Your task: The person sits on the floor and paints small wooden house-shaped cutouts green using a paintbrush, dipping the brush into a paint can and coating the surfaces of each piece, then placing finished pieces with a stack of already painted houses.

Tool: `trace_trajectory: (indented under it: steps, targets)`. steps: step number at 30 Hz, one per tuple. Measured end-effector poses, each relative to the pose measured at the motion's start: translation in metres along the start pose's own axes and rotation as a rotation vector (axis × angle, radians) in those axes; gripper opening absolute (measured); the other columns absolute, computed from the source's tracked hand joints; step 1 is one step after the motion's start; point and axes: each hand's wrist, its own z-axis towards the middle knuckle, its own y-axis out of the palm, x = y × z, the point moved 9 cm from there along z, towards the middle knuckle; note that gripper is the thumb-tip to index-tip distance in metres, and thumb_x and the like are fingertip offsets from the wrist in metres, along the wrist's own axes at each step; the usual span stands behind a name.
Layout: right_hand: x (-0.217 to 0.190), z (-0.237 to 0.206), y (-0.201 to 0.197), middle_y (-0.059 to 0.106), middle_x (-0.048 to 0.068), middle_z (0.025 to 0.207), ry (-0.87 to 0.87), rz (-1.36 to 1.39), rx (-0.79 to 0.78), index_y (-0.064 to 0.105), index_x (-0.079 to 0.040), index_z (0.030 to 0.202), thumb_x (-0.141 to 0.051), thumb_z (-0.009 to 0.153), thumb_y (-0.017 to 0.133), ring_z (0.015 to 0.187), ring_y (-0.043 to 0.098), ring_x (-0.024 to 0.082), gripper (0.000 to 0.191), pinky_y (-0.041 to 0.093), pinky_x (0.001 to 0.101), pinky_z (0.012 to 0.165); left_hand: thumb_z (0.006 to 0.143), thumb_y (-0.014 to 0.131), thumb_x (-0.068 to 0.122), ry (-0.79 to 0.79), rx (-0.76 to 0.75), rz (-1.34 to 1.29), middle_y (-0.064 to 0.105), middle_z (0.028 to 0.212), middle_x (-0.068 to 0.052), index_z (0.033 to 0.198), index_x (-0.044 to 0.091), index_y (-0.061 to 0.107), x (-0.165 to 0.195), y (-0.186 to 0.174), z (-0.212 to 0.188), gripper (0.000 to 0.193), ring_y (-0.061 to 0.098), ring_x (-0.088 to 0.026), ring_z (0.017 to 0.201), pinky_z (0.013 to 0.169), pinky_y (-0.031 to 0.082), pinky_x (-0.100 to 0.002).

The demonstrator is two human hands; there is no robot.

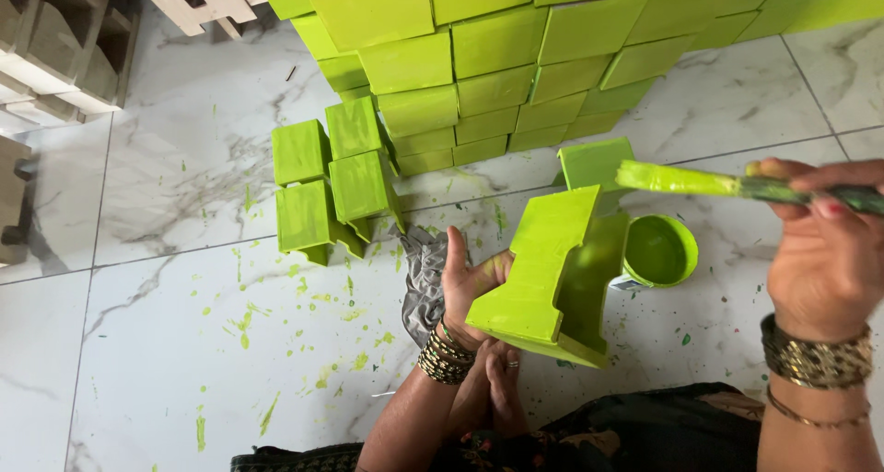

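Green block (543,279) against left fingers (458,268)

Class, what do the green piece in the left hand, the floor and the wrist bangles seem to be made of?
Green piece: probably wood or board, judging by the bare pale pieces nearby, under wet, glossy green paint. Floor: polished marble-look tile, veined white with grout lines, green-spattered. Bangles: seemingly metal, with a gold sheen.

Left hand (468,283) gripping green stepped block (543,274), right hand (824,251) holding paintbrush (700,182), paint tub (658,251) beside
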Motion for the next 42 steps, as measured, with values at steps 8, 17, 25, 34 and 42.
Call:
trace_trajectory:
  steps: [8, 17, 25, 34, 42]
  targets:
    - [-0.033, -0.025, 0.057, 0.067, 0.016, 0.101, 0.004, 0.073, -0.284, 0.05, -0.018, 0.13, 0.001, 0.103, 0.05, 0.1, 0.075, 0.039, 0.033, 0.061, 0.0619, 0.106, 0.087, 0.024, 0.097, 0.042, 0.088, -0.031, 0.072, 0.102, -0.022, 0.098, -0.008, 0.066, 0.008, -0.005, -0.004, 0.113, 0.069, -0.029, 0.089, 0.083, 0.058, -0.039]
    - [-0.058, -0.026, 0.085, 0.068, 0.017, 0.102, 0.079, 0.077, -0.44, 0.049, -0.019, 0.123, 0.008, 0.1, 0.048, 0.107, 0.073, 0.043, 0.036, 0.056, 0.0695, 0.112, 0.086, 0.024, 0.097, 0.043, 0.104, -0.043, 0.073, 0.102, -0.022, 0.101, -0.008, 0.066, 0.012, -0.003, -0.001, 0.114, 0.07, -0.029, 0.087, 0.082, 0.058, -0.039]
    - [-0.061, -0.041, 0.099, 0.069, 0.017, 0.107, 0.093, 0.077, -0.566, 0.048, -0.019, 0.119, 0.008, 0.095, 0.047, 0.111, 0.073, 0.046, 0.036, 0.057, 0.0699, 0.108, 0.091, 0.024, 0.096, 0.076, 0.05, -0.045, 0.072, 0.099, -0.022, 0.096, -0.007, 0.065, 0.014, -0.008, 0.0, 0.111, 0.069, -0.029, 0.087, 0.082, 0.058, -0.038]
    - [-0.056, -0.026, 0.094, 0.067, 0.015, 0.103, -0.003, -0.023, -0.425, 0.047, -0.018, 0.12, 0.008, 0.097, 0.05, 0.108, 0.073, 0.043, 0.035, 0.058, 0.0672, 0.109, 0.089, 0.024, 0.095, 0.056, 0.024, -0.046, 0.073, 0.099, -0.022, 0.097, -0.008, 0.066, 0.009, -0.003, 0.0, 0.112, 0.069, -0.029, 0.087, 0.082, 0.058, -0.039]
    - [-0.045, -0.025, 0.09, 0.067, 0.016, 0.102, 0.106, 0.1, -0.387, 0.045, -0.017, 0.122, 0.009, 0.095, 0.051, 0.105, 0.075, 0.042, 0.037, 0.059, 0.0667, 0.107, 0.087, 0.023, 0.097, 0.07, 0.089, -0.021, 0.073, 0.1, -0.022, 0.098, -0.007, 0.066, 0.012, -0.013, 0.001, 0.113, 0.07, -0.028, 0.086, 0.082, 0.058, -0.038]
